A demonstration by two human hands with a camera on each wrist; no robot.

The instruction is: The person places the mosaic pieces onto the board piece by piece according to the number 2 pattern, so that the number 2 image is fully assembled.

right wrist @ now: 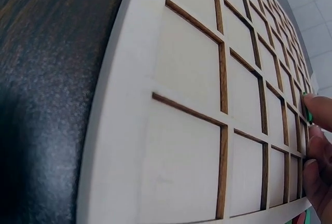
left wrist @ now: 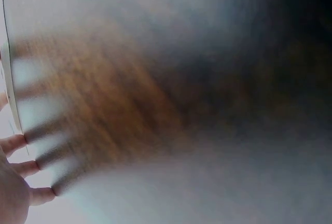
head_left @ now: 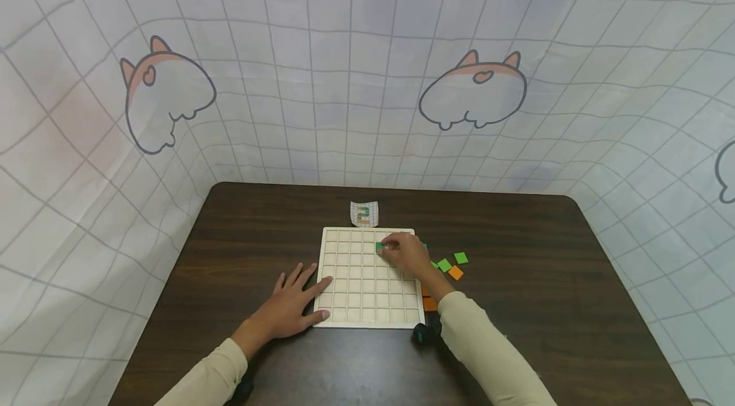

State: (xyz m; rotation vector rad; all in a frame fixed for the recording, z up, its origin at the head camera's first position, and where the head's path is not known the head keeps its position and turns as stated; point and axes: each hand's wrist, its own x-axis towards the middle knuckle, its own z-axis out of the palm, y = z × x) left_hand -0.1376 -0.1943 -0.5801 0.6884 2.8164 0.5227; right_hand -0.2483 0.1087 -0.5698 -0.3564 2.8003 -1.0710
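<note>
A pale grid board (head_left: 356, 279) with square cells lies on the table. My right hand (head_left: 404, 254) is over its upper right part and pinches a small green tile (head_left: 379, 246) between thumb and fingers. The right wrist view shows the edge of that green tile (right wrist: 308, 111) at the fingertips, low at the board's cells; whether it sits in one cannot be told. My left hand (head_left: 291, 304) lies with fingers spread, some on the board's left edge and the others on the table. In the left wrist view the fingers (left wrist: 26, 169) are straight.
Right of the board lie loose tiles: light green (head_left: 461, 258), another light green (head_left: 445, 265), orange (head_left: 455, 272), and more orange (head_left: 429, 304) partly under the right arm. A small patterned card (head_left: 364, 214) lies behind the board. A black object (head_left: 423, 333) is beside the right sleeve.
</note>
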